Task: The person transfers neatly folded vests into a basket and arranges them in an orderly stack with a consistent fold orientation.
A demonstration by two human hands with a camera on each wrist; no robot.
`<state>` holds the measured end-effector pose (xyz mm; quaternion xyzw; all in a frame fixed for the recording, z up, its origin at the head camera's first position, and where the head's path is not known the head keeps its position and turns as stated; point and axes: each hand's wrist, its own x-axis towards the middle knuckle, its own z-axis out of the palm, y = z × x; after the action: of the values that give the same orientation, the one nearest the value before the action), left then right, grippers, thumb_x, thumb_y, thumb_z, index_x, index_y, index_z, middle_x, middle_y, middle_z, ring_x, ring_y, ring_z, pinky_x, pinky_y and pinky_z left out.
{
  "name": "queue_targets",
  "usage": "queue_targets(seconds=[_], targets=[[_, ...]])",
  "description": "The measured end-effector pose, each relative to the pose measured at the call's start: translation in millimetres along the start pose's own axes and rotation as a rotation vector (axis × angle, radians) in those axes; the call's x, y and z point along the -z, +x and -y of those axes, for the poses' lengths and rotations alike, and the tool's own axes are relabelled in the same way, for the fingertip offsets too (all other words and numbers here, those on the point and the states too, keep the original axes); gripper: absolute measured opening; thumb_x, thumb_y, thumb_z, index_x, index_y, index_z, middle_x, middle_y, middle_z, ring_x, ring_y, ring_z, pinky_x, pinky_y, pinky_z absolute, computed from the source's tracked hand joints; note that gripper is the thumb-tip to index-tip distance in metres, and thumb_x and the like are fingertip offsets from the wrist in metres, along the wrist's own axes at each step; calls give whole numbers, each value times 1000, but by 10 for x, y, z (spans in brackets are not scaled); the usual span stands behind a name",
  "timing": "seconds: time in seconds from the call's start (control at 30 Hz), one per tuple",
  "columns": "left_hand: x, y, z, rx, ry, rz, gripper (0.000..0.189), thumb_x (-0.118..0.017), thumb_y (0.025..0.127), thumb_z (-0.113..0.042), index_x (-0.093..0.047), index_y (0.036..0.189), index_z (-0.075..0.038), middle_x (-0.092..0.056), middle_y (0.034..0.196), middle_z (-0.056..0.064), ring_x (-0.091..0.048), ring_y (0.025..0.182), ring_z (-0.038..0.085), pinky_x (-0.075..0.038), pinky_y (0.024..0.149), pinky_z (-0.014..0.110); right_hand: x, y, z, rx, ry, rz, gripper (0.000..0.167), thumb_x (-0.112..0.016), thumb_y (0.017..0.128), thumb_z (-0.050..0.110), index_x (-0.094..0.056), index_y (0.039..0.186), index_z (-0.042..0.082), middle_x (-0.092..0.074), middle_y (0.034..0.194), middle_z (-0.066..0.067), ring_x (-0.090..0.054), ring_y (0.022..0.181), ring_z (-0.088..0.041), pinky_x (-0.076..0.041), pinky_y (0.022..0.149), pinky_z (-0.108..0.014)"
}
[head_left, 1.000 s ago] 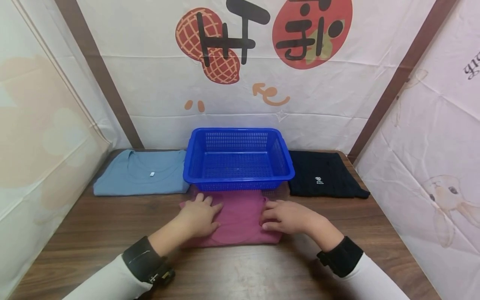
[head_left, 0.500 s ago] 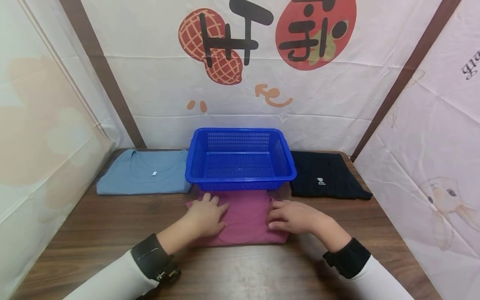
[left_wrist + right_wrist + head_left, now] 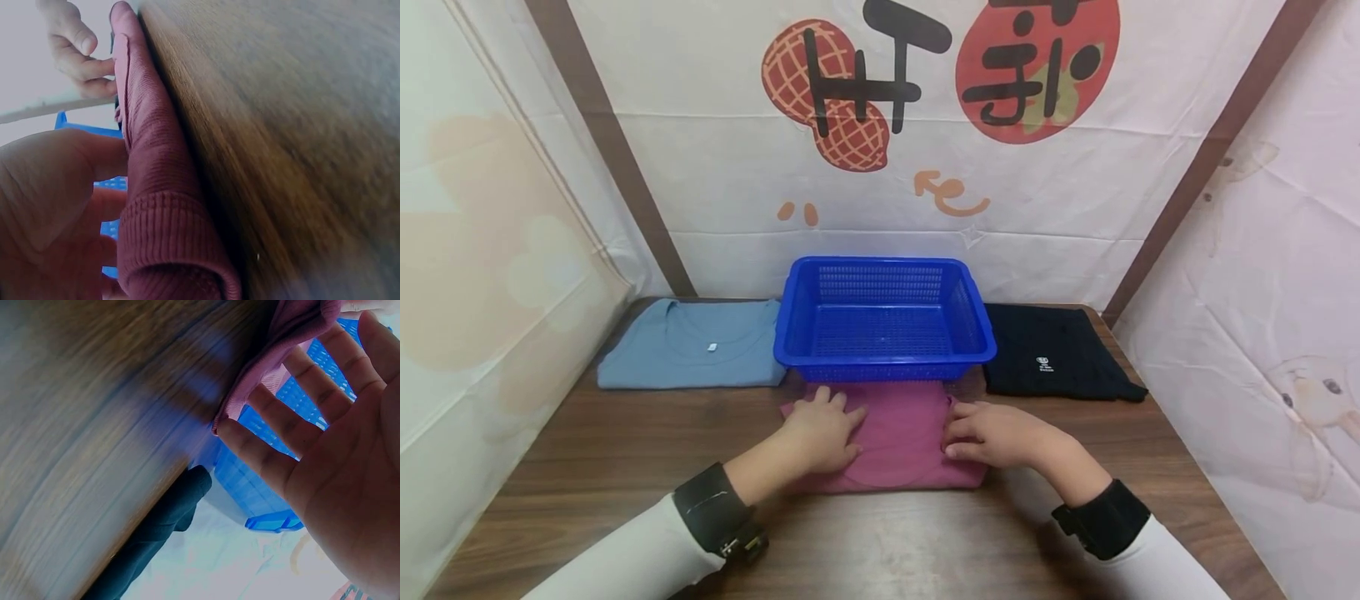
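A folded pink shirt (image 3: 898,442) lies on the table in front of a blue plastic basket (image 3: 883,360). My left hand (image 3: 822,431) rests on the shirt's left side with fingers spread. On the opposite side, my right hand (image 3: 996,433) touches the shirt's right edge with its fingertips. The right wrist view shows these fingers (image 3: 312,381) nearly straight against the cloth. In the left wrist view, a ribbed cuff (image 3: 165,231) shows at the near end of the folded shirt, beside the thumb.
A folded light blue shirt (image 3: 700,354) lies left of the basket. To its right is a folded black garment (image 3: 1060,354) with a small white print. White printed cloth (image 3: 722,192) hangs behind the wooden table (image 3: 880,550) and on both sides.
Both hands and the pink shirt have shifted a little to the right relative to the basket. The head view has also moved slightly. The hands keep the same pose on the shirt.
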<state>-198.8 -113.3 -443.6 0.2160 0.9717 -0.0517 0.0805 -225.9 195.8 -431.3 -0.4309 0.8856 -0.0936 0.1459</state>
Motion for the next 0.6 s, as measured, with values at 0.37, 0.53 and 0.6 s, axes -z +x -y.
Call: queue_targets(seconds=[0.37,0.53,0.6], targets=[[-19,41,-70,-16,17,3,66,-60,94,-61,-55,149,-25,-58,137,16,-48,124,38,-54,82,60,6,-103,38,-58,49,14,21,-58,104,44,-74,112,32,-55,111,17,-54,99,-4,-52,91,-34],[-14,36,-82,-20,17,1,65,-61,94,-60,-56,148,-26,-58,136,16,-48,123,37,-54,81,60,-7,-119,33,-62,48,22,22,-59,103,44,-74,112,31,-55,109,17,-54,97,-3,-51,90,-32],[-18,35,-86,-23,16,1,65,-61,94,-60,-56,148,-26,-58,137,16,-48,123,37,-54,81,60,-9,-127,34,-58,42,21,22,-59,103,44,-74,112,30,-56,109,16,-54,98,-3,-51,90,-32]])
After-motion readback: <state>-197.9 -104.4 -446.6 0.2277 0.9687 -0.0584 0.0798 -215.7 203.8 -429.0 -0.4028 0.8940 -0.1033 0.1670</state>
